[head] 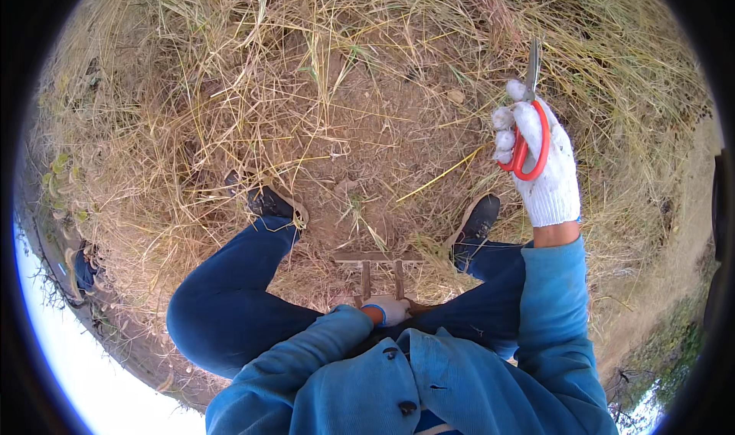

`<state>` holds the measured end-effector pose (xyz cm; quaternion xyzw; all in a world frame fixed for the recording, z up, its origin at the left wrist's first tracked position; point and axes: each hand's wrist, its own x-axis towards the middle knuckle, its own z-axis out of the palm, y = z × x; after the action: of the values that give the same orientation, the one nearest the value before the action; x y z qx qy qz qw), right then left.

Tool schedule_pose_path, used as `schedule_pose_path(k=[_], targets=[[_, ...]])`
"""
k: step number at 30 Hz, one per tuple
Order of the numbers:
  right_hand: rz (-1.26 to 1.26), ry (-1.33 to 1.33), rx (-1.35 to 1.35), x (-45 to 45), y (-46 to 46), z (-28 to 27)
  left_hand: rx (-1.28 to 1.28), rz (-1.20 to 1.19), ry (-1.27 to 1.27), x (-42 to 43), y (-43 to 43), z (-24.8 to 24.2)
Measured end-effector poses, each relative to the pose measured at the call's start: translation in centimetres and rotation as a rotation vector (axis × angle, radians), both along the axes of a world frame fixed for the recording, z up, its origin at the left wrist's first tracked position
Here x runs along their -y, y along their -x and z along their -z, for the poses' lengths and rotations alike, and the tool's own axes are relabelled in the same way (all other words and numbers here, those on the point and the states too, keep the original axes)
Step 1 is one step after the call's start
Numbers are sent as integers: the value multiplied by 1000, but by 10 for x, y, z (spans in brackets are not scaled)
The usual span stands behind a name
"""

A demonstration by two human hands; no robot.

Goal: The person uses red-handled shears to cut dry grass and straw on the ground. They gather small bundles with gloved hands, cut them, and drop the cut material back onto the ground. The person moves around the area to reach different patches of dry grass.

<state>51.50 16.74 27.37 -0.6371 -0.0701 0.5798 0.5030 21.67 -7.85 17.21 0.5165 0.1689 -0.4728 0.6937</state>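
My right hand [545,159], in a white knit glove, is raised over the dry grass at the right. It is closed around a pair of scissors [542,139] with red handles. The metal blades point away from me and look closed together. Low between my thighs, my left hand [391,310], also gloved, grips the near part of a small wooden stool [366,277]. Its fingers are partly hidden. Two legs and a crossbar of the stool show in front of that hand.
Dry grass stalks [229,108] lie over bare soil [373,102] ahead. My dark shoes [481,217] stand apart on either side. Taller grass [620,73] leans at the right. A dark blue shape [85,268], too small to identify, is at the far left.
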Motion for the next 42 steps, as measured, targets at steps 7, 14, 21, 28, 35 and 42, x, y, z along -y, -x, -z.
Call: schedule_pose_path(k=[7,14,21,28,35,42], targets=[[30,-65,-2,-22,-6,-27,76,93,-120,-70,6,-15],[-436,-36,547,-36,5,-46,136,256,-306,-134,-4,-9],[-1157,-105,1312,-42,61,-13,578,-33,-890,-190,-27,-77],[-1214,-13,1224,12,121,57,677,-192,-1265,-235,-9,-129],[-724,179,628,32,101,124,662,-290,-1400,-254,41,-172],[-1392,-196,1678,36,143,51,804,-449,-1546,-263,65,-175]])
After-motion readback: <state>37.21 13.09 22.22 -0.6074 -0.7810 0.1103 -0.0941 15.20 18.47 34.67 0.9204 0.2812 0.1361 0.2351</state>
